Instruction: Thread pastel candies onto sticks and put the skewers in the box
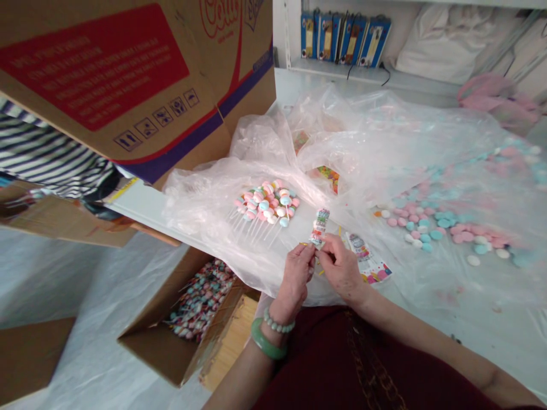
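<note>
A small printed wrapper [319,226] stands upright between my hands, its lower end at my fingertips. My left hand [296,274], with a green bangle and a bead bracelet on the wrist, pinches at that lower end. Closed at its right side, my right hand [341,266] grips the wrapper's lower end too. To the left, a pile of pink, white and blue candies on white sticks [267,204] lies on clear plastic sheeting [200,193]. Printed wrappers [370,259] lie flat just right of my right hand.
Loose pastel candies [421,222] are spread at the right. A large cardboard box [171,74] rises at the left, with a striped sleeve [47,151] beyond it. Below the table edge, an open box [158,347] holds wrapped candies. Blue boxes [344,39] stand on a back shelf.
</note>
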`<state>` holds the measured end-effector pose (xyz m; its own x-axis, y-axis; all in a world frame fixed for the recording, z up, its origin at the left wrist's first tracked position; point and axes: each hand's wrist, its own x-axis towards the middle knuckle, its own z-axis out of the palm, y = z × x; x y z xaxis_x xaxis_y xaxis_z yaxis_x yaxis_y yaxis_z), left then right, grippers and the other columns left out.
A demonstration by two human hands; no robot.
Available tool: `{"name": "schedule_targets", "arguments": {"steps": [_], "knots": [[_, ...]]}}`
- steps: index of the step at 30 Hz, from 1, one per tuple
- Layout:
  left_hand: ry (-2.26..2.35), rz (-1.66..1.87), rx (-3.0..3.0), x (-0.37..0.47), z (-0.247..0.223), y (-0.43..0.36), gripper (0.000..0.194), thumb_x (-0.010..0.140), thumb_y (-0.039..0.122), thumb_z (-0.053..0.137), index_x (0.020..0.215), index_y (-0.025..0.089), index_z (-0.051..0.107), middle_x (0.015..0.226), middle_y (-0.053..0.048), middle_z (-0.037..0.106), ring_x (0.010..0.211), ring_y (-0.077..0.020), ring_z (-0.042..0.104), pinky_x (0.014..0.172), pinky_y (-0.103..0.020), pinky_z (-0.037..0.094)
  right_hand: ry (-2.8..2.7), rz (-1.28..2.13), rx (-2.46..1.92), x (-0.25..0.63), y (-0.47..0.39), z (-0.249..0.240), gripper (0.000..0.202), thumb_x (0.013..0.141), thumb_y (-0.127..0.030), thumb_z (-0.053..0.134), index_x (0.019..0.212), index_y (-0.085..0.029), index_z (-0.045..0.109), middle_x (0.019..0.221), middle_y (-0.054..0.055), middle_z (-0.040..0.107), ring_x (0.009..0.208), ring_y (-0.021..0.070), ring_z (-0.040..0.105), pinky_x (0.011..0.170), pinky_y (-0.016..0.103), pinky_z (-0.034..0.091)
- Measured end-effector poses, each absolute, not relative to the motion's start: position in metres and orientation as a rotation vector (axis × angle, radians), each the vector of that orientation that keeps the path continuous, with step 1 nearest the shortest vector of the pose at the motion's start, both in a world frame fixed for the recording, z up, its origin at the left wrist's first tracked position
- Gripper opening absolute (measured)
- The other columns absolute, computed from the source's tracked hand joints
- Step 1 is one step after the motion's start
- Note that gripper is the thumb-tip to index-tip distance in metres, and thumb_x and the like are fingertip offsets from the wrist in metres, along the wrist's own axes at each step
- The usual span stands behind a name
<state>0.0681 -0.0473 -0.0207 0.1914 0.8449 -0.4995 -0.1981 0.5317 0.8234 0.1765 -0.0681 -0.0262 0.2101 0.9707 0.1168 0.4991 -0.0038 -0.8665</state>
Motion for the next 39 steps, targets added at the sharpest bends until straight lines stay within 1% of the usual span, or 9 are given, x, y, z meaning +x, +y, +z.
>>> {"name": "schedule_targets", "arguments": {"steps": [5,12,16,22,26,29,33,36,39], "knots": [[1.120,0.807,0.672,0.068,-0.026,-0.049,0.035,0.076,0.048,0.058,0.066,0.017,0.047,0.046,0.009,0.031,0.036,-0.0032,0.020,0.037,-0.018,0.013,-0.950,1.304,-1.481,0.182,-0.058,-0.024,0.022,0.069,-0.026,0.063,0.089,-0.018,0.058,0.054,-0.008,0.046,0.049,0.0092,0.042,0.048,0.021,0.032],[0.777,0.401,0.693,0.038,-0.016,-0.047,0.041,0.062,0.051,0.069,0.054,0.014,0.054,0.039,0.004,0.039,0.031,-0.0037,0.023,0.035,-0.021,0.011,-1.181,1.713,-1.223,0.198,-0.067,0.004,0.015,0.064,-0.024,0.063,0.078,-0.017,0.063,0.056,-0.006,0.049,0.047,0.0075,0.037,0.045,0.021,0.030],[0.628,0.060,0.811,0.014,0.002,-0.037,0.037,0.050,0.045,0.078,0.048,0.013,0.058,0.036,0.003,0.041,0.031,-0.0042,0.024,0.035,-0.022,0.010,-1.926,1.357,-1.048,0.196,-0.080,0.029,0.019,0.080,-0.033,0.051,0.072,-0.020,0.063,0.068,0.003,0.062,0.064,0.0157,0.055,0.059,0.027,0.042],[0.691,-0.113,1.212,-0.003,0.055,-0.015,0.015,0.058,0.026,0.073,0.050,0.017,0.064,0.045,0.002,0.046,0.042,-0.0084,0.034,0.043,-0.023,0.024,-2.642,0.563,-0.793,0.188,-0.079,0.051,0.018,0.089,-0.021,0.047,0.078,-0.018,0.060,0.067,0.004,0.061,0.061,0.0170,0.053,0.059,0.030,0.038],[1.116,0.368,1.740,0.012,0.068,-0.029,0.024,0.065,0.009,0.060,0.044,0.018,0.052,0.045,0.002,0.040,0.044,-0.0107,0.034,0.049,-0.025,0.026,-2.869,-0.011,-0.863,0.187,-0.059,0.055,0.018,0.085,-0.007,0.044,0.083,-0.015,0.060,0.072,0.007,0.062,0.064,0.0184,0.053,0.060,0.031,0.036],[1.568,0.755,1.842,0.032,0.060,-0.047,0.020,0.076,0.006,0.047,0.064,0.019,0.056,0.059,-0.004,0.047,0.055,-0.0163,0.043,0.059,-0.029,0.033,-2.421,0.273,-1.264,0.179,-0.037,0.050,0.019,0.081,-0.006,0.044,0.072,-0.016,0.058,0.065,0.005,0.058,0.059,0.0163,0.050,0.057,0.029,0.033],[1.642,0.894,1.749,0.046,0.042,-0.057,0.018,0.087,0.017,0.040,0.081,0.018,0.057,0.075,-0.009,0.054,0.068,-0.0200,0.050,0.069,-0.032,0.037,-1.618,1.076,-1.322,0.161,-0.026,0.039,0.026,0.084,-0.027,0.045,0.059,-0.021,0.044,0.048,-0.005,0.037,0.040,0.0104,0.031,0.045,0.025,0.028],[1.432,1.067,1.365,0.038,0.026,-0.056,0.022,0.089,0.039,0.045,0.087,0.019,0.055,0.080,-0.007,0.056,0.076,-0.0198,0.054,0.071,-0.030,0.041,-1.420,1.493,-1.137,0.156,-0.041,0.029,0.031,0.086,-0.037,0.040,0.058,-0.024,0.037,0.046,-0.008,0.023,0.035,0.0094,0.018,0.038,0.025,0.024],[0.991,0.873,0.826,0.020,0.009,-0.059,0.056,0.079,0.069,0.041,0.097,0.018,0.054,0.082,-0.007,0.058,0.072,-0.0206,0.058,0.061,-0.031,0.046,-1.484,1.329,-1.213,0.165,-0.058,0.023,0.027,0.085,-0.041,0.044,0.065,-0.024,0.047,0.051,-0.003,0.040,0.044,0.0134,0.037,0.044,0.026,0.033]]}}
